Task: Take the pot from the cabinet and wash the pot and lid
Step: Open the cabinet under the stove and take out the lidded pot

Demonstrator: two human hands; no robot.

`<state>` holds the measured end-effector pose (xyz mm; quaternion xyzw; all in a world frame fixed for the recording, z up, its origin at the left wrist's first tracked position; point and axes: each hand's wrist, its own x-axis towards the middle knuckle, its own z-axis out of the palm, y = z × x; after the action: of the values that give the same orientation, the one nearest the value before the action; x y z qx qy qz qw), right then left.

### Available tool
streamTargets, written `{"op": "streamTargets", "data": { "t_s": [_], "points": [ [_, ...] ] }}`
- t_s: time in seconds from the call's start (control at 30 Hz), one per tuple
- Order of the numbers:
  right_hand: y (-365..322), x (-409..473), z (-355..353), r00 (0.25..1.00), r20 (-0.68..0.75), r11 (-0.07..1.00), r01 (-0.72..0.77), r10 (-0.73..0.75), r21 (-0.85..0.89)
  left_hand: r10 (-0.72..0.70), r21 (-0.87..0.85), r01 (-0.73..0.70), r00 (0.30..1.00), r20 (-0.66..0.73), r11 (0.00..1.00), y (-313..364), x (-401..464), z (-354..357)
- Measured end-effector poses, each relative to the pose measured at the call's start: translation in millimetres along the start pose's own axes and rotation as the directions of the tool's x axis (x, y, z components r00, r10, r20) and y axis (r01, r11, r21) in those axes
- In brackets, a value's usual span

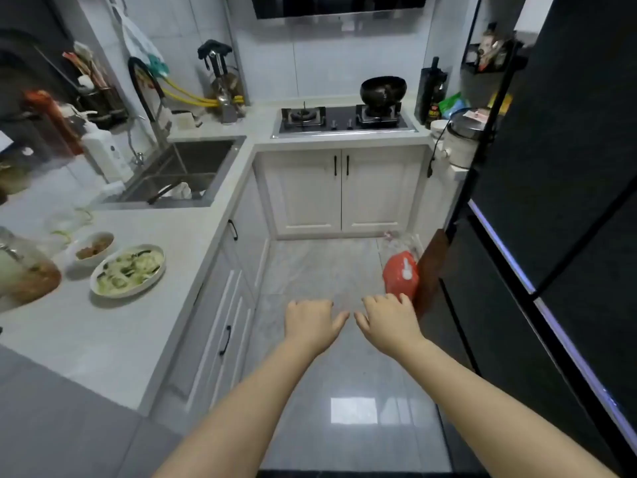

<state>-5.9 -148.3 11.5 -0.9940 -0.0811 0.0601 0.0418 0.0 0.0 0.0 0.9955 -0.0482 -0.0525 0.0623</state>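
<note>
My left hand (312,324) and my right hand (387,320) are stretched out side by side above the grey floor, palms down, fingers loosely spread, holding nothing. Ahead stands a white two-door cabinet (341,191) under the stove, both doors shut, with black handles at the middle. No pot or lid from the cabinet is visible. A steel sink (193,170) with a tall tap sits in the counter at the left; a cloth and something dark lie in its basin.
A black wok (383,89) sits on the right burner of the gas stove (344,120). A plate of sliced vegetables (128,270) and a small bowl (94,246) rest on the left counter. A red bag (401,276) lies on the floor beside the black fridge (551,201).
</note>
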Motion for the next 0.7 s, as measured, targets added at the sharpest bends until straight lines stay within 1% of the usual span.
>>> {"op": "streamTargets", "data": {
  "t_s": [0.07, 0.3, 0.53, 0.7],
  "points": [
    [-8.7, 4.3, 10.9, 0.999, 0.037, 0.999, -0.031, 0.031, 0.012, -0.009, 0.003, 0.008, 0.998, 0.062, 1.0, -10.3, 0.8, 9.6],
    [-29.3, 8.3, 62.5, 0.973, 0.199, 0.987, -0.134, 0.113, 0.093, -0.023, -0.001, 0.024, 0.977, 0.213, 1.0, -47.5, 5.6, 54.2],
    [-37.3, 4.5, 91.0, 0.94, 0.294, 0.968, -0.216, 0.172, 0.125, 0.003, -0.037, 0.01, 0.946, 0.323, 0.999, -64.6, 4.4, 82.2],
    [-27.5, 12.4, 100.9, 0.924, 0.337, 0.964, -0.234, 0.178, 0.131, 0.0, -0.033, 0.014, 0.925, 0.38, 0.999, -66.9, 11.5, 94.1]
  ]
}}
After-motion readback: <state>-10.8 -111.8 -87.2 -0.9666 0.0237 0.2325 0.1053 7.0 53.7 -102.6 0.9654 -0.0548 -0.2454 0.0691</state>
